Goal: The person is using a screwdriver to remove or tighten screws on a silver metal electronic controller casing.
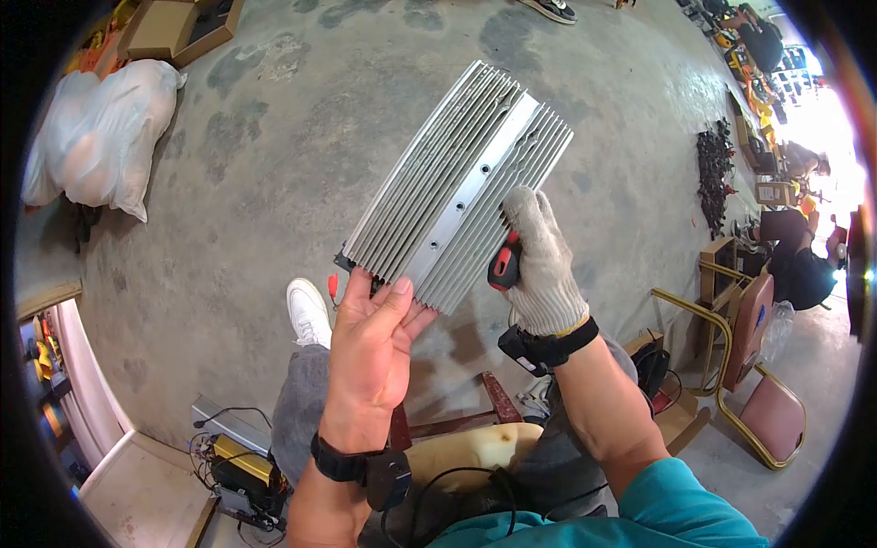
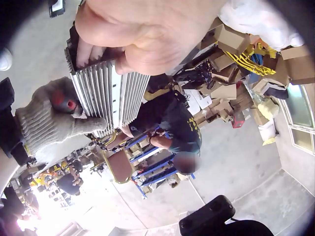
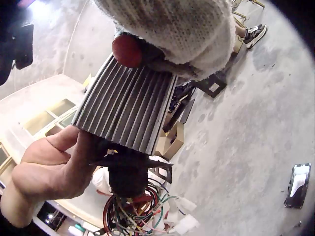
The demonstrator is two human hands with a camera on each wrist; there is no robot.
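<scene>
While both hands are holding it above the grey concrete floor (image 1: 274, 183), the silver, rectangular finned metal casing (image 1: 459, 187) is lying ahead of the body in the head view, its long axis running from the bare left hand (image 1: 373, 352) forward and to the right. The left hand is gripping the middle of the near short end, thumb on top and fingers beneath; the right hand (image 1: 544, 265), in an off-white knitted glove, is pressing along the right long edge, fingers curled round a red-and-black rounded handle (image 1: 502, 265). In the left wrist view, yellow lettering (image 2: 191, 123) is showing on a dark shirt (image 2: 170, 115), too small to read, and no brand is reading clearly on the casing. In the right wrist view, multicoloured wires with white plugs (image 3: 147, 214) are showing beside the end nearest the left hand, the gloved hand being at the opposite side of the visible fins.
</scene>
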